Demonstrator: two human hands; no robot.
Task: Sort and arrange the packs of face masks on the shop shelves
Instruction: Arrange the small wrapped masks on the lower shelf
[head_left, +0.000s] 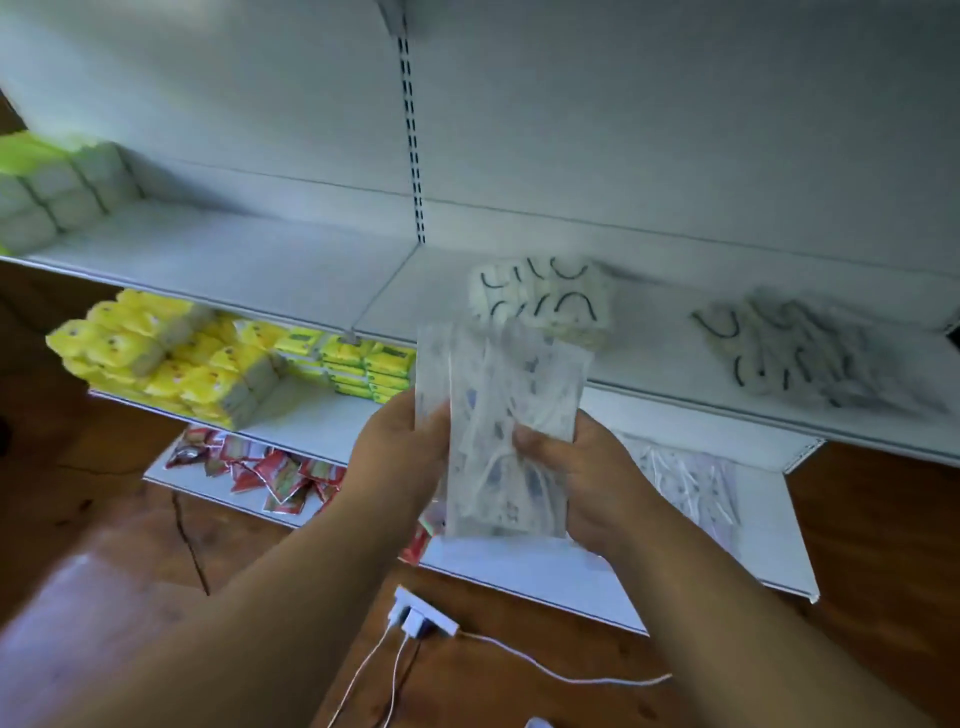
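White metal shop shelving (291, 249) fills the view and serves as landmark. On its middle shelf, right of the slotted upright (413, 156), lie two groups of clear packs of pale masks with black ear loops: a squared stack (543, 301) and a loose scatter (795, 348) further right, apparently unsorted. Yellow wrapped packets (171, 358) occupy the shelf below left; red sachets (260, 467) and more clear mask packs (691, 483) lie on the lowest shelf. In front of the shelving, the left hand (400, 452) and right hand (576, 478) both grip a fanned bundle of clear patterned-mask packs (498, 415), not yet shelved. Sorting appears partly done.
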